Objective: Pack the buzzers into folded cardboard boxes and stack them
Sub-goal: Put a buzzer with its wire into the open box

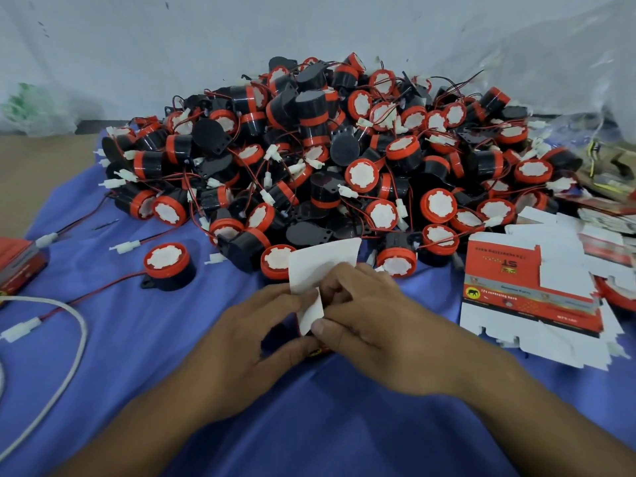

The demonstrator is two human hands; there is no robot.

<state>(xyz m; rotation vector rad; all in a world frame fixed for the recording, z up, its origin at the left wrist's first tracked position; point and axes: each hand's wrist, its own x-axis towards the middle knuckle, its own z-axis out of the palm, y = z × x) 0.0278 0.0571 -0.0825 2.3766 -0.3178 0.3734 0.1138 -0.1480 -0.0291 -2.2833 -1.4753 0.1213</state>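
So on my feed there's a big heap of buzzers [327, 149] at the back of a blue cloth [309, 425]: stubby black plastic cylinders with glossy red caps and a white toothed disc in the middle. They're all tangled in thin red and black wires with little white plugs. One loose buzzer [167, 265] sits apart on the left, cap up. The box [321, 265] is right in the middle, just in front of the heap, and it's matte white card on the inside with a broad flap sticking up and a small one bent down. The left hand [254, 332] comes in from the left with its fingers curled round the box's side. The right hand [375, 315] is over the top, fingers bunched on the card and the thumb pinching the small flap (so both are clamped on it). Flat printed blanks [530, 294], red and white with notched edges, lie fanned out on the right. A white cable [77, 339] loops on the left near a red box [19, 266].
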